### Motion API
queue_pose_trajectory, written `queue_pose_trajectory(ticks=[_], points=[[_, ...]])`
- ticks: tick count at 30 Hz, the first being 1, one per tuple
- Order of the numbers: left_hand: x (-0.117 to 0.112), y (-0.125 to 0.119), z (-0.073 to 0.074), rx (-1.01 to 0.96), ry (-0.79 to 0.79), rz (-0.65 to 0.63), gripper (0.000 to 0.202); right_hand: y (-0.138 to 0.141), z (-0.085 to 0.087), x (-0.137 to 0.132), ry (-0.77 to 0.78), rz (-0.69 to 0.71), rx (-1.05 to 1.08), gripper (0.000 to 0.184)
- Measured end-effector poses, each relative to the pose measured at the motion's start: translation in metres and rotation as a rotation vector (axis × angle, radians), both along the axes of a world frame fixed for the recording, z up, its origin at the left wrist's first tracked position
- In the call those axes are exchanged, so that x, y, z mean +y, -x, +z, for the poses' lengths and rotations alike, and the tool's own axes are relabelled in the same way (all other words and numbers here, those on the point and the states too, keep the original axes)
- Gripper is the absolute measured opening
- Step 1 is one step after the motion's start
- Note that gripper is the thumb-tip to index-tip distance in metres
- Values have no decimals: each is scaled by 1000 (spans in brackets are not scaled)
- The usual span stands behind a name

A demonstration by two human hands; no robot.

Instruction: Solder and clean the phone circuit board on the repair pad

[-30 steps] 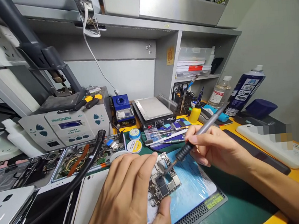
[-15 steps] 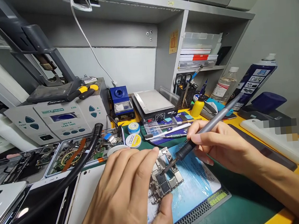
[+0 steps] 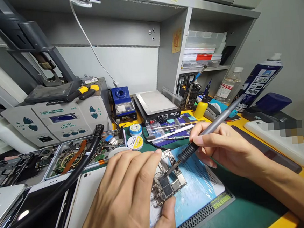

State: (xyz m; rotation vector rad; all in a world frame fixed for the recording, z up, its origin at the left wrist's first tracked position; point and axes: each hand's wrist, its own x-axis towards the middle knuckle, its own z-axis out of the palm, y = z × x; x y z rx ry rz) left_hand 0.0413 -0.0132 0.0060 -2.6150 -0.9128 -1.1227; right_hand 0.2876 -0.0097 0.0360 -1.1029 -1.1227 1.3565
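A small circuit board [image 3: 166, 183] lies on a blue mat [image 3: 197, 191] near the front of the bench. My left hand [image 3: 127, 203] rests over its left side, fingers on top and thumb at its lower edge, pinning the board. My right hand [image 3: 223, 150] grips a grey soldering iron [image 3: 211, 127] like a pen. The iron's dark tip [image 3: 169, 170] touches the upper middle of the board.
A grey rework station [image 3: 60, 121] with a black hose [image 3: 75, 172] stands at the left, above trays of phone parts [image 3: 73, 158]. Behind the mat are flux tins [image 3: 135, 142], a blue solder unit [image 3: 122, 104] and a hot plate [image 3: 155, 105]. Bottles [image 3: 254, 81] and a white power strip [image 3: 283, 142] sit right.
The view has tilted slightly downward and forward, so the bench sits higher in frame. Both hands keep their hold; the iron's tip stays on the board with barely any shift.
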Motion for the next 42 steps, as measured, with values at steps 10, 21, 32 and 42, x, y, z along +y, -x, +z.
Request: queue_pose_trajectory(ticks=[10, 21, 32, 42], points=[[1, -1, 2, -4, 7, -1, 49, 0, 3, 0, 8, -27, -3, 14], [0, 2, 1, -14, 28, -9, 52, -9, 9, 2, 116, 83, 94, 14], [1, 2, 3, -1, 51, -30, 51, -5, 6, 2, 20, 52, -178, 40], [1, 2, 1, -25, 26, -6, 48, -7, 0, 1, 5, 17, -293, 43]])
